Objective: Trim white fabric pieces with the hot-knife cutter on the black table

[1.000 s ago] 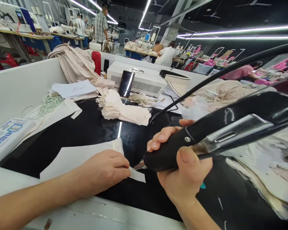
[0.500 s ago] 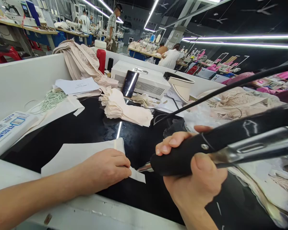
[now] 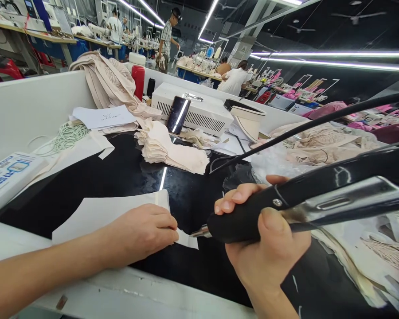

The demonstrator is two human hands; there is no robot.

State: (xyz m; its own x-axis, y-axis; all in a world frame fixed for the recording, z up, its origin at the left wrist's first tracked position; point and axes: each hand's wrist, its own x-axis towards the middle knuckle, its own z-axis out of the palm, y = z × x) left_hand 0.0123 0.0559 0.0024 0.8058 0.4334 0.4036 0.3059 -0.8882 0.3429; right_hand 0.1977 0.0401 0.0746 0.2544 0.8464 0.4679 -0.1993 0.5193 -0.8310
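Observation:
My left hand [image 3: 142, 232] lies knuckles up on a flat white fabric piece [image 3: 99, 213], fingers curled and pressing it onto the glossy black table [image 3: 126, 177]. My right hand [image 3: 269, 248] is wrapped round the black handle of a corded hot cutting tool [image 3: 319, 197]. Its metal tip [image 3: 197, 231] sits at the right edge of the white piece, just beyond my left fingertips. A black cable [image 3: 306, 126] runs from the tool up to the right.
A stack of cream fabric pieces [image 3: 168, 150] lies mid-table, with a phone [image 3: 177, 115] leaning on a white box [image 3: 196, 110] behind it. Papers [image 3: 101, 117], cord coils [image 3: 68, 135], beige cloth [image 3: 109, 82] and a red bottle [image 3: 138, 82] stand at left. Lace fabric [image 3: 322, 141] piles at right. People work further back.
My right hand and the tool have shifted slightly right and lower, the tip staying at the fabric's edge. My left hand has stayed on the white piece.

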